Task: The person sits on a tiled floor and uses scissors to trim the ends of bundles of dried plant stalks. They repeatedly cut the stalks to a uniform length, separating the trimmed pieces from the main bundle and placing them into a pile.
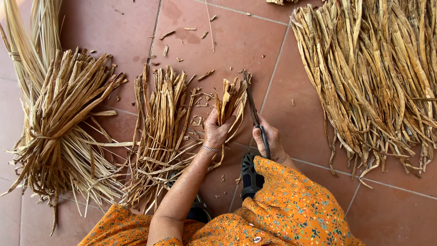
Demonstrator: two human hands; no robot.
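Over the red tiled floor (114, 27), the left hand (216, 132) is clenched around a small bunch of dried strips (231, 98), ends up, while the right hand (269, 142) grips long scissors (253, 107) whose blades lie against the bunch's right edge. A good cut, I judge, needs the ends level and held tight. Trimmed strips (161, 118) lie just left, a tied bundle (63, 118) farther left, an uncut heap (378, 77) right

Garment: orange fabric (291, 205) with a small multicolour floral print — covers the right arm to the wrist. Left forearm bare. Left wrist: thin beaded bracelet (210, 148), apparently silver. Footwear: dark perforated shoe (250, 173) — partly hidden.
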